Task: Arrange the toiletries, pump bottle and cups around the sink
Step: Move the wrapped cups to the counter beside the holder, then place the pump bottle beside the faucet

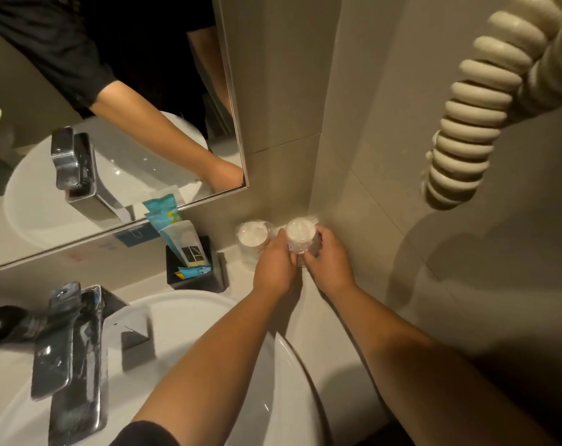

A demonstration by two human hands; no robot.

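Note:
Two white cups in clear plastic wrap stand in the back right corner of the counter. Both my hands are on the right cup (300,235): my left hand (274,263) grips its left side, my right hand (328,255) its right side. The left cup (252,235) stands free just beside my left hand. A black square tray (208,278) to the left holds upright toiletry packets (181,235), white and teal, and a small blue sachet. The dark pump bottle (2,326) shows at the far left edge, behind the tap.
A white round sink (273,397) fills the lower middle, with a chrome tap (70,358) at its left. A mirror (112,123) hangs above the counter. On the right wall hangs a cream coiled cord (466,123). Grey tiled walls close the corner.

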